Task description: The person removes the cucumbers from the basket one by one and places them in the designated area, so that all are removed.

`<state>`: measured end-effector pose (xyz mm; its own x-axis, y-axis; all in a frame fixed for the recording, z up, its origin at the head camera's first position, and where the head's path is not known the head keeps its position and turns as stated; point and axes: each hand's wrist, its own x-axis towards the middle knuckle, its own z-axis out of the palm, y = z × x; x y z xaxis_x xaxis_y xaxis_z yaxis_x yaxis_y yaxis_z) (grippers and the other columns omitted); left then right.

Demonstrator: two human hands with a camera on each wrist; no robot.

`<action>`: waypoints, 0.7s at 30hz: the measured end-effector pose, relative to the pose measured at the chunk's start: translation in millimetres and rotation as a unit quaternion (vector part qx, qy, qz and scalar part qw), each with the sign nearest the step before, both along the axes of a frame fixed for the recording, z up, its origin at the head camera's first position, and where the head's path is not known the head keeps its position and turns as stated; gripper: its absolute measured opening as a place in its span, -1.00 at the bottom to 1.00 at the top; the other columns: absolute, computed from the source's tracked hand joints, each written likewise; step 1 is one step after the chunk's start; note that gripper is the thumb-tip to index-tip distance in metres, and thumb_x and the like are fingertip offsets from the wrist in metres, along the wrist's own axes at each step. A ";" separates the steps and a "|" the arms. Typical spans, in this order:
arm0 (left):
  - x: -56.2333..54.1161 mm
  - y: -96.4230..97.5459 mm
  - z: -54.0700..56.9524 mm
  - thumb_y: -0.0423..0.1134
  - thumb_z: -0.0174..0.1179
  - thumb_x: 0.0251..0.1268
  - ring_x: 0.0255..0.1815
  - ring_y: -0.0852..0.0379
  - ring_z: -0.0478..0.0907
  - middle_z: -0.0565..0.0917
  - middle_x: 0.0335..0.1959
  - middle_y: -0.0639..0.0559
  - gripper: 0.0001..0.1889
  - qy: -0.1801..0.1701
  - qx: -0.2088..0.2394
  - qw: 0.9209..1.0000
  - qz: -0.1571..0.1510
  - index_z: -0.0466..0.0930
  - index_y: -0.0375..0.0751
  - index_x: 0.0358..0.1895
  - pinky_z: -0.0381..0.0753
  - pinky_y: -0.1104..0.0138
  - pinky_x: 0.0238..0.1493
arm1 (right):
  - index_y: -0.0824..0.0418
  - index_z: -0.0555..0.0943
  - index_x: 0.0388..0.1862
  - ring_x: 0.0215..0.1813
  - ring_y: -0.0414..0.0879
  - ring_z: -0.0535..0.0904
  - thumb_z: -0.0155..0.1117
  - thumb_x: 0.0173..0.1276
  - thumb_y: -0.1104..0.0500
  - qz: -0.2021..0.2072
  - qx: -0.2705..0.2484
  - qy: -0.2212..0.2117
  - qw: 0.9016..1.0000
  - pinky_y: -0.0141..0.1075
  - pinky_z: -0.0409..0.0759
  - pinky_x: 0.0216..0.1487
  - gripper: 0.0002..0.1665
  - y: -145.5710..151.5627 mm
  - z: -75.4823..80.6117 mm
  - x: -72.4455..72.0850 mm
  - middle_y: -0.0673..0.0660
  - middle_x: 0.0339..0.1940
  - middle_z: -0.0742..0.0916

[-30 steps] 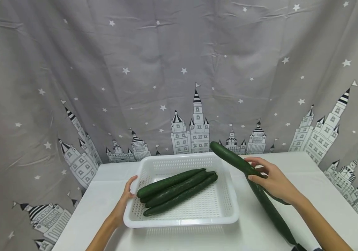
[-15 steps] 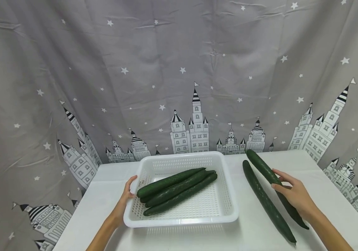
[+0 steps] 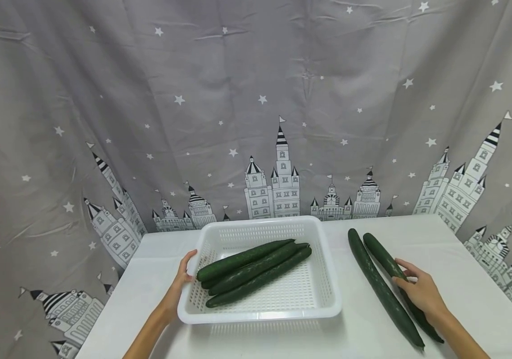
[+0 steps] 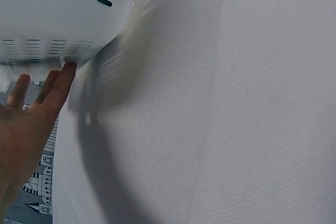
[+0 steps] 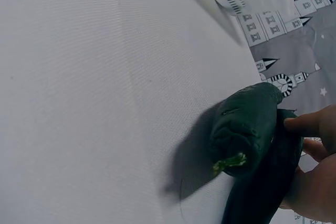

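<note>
A white plastic basket [image 3: 262, 315] stands on the table, with several long dark green cucumbers [image 3: 256, 269] lying at a slant in it. My left hand [image 3: 181, 279] rests against the basket's left side; the left wrist view shows its extended fingers [image 4: 60, 88] touching the outer wall. To the right of the basket, two cucumbers lie side by side. My right hand [image 3: 422, 289] grips the right-hand cucumber [image 3: 384, 257] around its middle, thumb and fingers on opposite sides in the right wrist view. The left-hand cucumber [image 3: 379, 286] lies close beside it, untouched by the hand.
A white cloth [image 3: 458, 259] covers the table. Behind it hangs a grey curtain [image 3: 220, 109] printed with castles and stars. A strip of table separates the basket from the two cucumbers.
My right hand has lowered its cucumber from a raised, tilted position onto the table, moving right and nearer, then drawn it alongside the other one. The left hand and basket stay put.
</note>
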<state>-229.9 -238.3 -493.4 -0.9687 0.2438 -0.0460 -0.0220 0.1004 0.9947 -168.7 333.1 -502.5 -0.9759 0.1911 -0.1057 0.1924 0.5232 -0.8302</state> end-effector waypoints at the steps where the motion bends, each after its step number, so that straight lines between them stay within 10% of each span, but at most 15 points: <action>1: 0.0 0.0 0.0 -0.21 -0.27 0.23 0.43 -0.53 0.08 -0.12 0.56 -0.32 -0.23 0.000 0.000 1.000 0.000 -0.22 0.14 0.57 0.37 -0.20 0.14 | 0.39 0.18 0.52 -0.07 0.13 0.54 0.16 0.45 0.14 0.001 0.002 -0.003 1.000 -0.19 0.50 -0.27 -0.24 -0.4 0.4 -0.6 0.47 0.16 0.45; 21: 1.1 -0.4 0.7 -0.22 -0.28 0.23 0.43 -0.51 0.08 -0.10 0.56 -0.31 -0.24 -0.002 0.010 1.000 -0.003 -0.21 0.15 0.56 0.37 -0.15 0.13 | 0.45 0.30 0.39 -0.06 0.29 0.60 0.23 0.38 0.17 0.034 0.069 -0.001 0.997 -0.02 0.59 -0.24 -0.31 -2.7 5.2 -5.8 0.49 0.04 0.56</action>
